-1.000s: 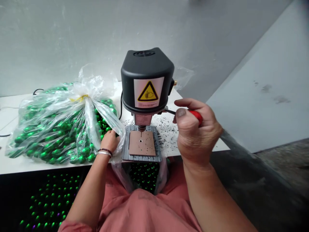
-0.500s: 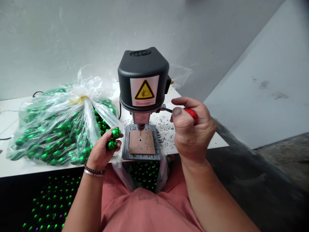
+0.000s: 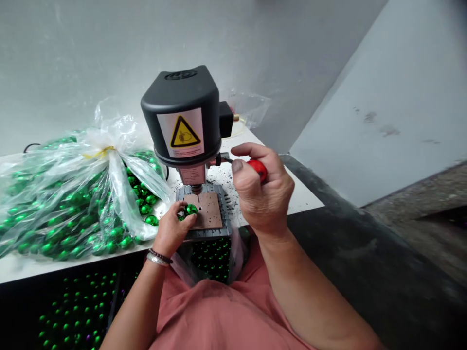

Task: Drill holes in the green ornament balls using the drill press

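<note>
Grey wall [image 3: 73, 58] stands behind a white table [image 3: 297, 197]. One shiny green ball [image 3: 190, 209] is pinched between thumb and finger of the left hand [image 3: 170, 229], over the brown plate [image 3: 210, 216] and just left of its hole; contact with the plate cannot be determined. A second ball [image 3: 181, 218] shows partly inside the same hand. Half a second earlier, this hand held two balls to the left of the plate, near the bag; it is now at the drill bit [image 3: 198, 197].

The right hand [image 3: 260, 194] is curled round the red knob [image 3: 258, 170] of the lever on the black drill press [image 3: 180, 92], its grip unchanged. The press appears further left in view than before.

Dark chips [image 3: 233, 188] litter the table to the right of the plate. At left lies a clear bag [image 3: 117, 182] of green balls, gathered with a yellow tie [image 3: 100, 152]. Further green balls [image 3: 211, 255] show below the table's front edge.
</note>
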The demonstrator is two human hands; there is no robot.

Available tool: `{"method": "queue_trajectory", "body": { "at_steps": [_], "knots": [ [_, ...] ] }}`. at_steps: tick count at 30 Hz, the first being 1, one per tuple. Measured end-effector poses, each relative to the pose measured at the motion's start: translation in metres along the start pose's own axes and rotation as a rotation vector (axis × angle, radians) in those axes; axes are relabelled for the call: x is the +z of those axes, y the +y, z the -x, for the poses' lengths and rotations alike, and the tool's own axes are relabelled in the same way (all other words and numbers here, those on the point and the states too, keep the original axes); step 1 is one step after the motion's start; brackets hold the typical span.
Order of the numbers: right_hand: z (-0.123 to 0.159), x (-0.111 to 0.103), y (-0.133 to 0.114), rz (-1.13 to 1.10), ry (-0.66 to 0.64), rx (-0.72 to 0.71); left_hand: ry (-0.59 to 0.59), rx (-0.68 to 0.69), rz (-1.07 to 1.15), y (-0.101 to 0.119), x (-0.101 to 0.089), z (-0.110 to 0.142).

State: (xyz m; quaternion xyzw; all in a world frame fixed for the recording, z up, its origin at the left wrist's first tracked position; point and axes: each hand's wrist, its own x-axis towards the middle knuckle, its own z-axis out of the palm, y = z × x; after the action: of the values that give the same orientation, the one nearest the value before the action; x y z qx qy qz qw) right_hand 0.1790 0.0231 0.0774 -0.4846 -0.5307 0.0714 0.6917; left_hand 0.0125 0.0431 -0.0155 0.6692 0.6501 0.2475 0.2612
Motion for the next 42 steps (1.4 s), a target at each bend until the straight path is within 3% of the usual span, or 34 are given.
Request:
{"method": "queue_trajectory", "body": {
  "at_steps": [15,30,42],
  "knots": [
    [0.000,-0.004,0.001,-0.018,-0.050,-0.004,-0.055,0.026,-0.207,0.008,0.012,-0.014],
    [-0.028,-0.007,-0.008,0.070,-0.155,-0.036,-0.180,0.189,-0.164,0.008,0.013,-0.034],
    [0.011,-0.012,0.010,0.210,-0.084,-0.203,-0.175,0.174,-0.185,0.012,0.013,-0.030]
  ]
}}
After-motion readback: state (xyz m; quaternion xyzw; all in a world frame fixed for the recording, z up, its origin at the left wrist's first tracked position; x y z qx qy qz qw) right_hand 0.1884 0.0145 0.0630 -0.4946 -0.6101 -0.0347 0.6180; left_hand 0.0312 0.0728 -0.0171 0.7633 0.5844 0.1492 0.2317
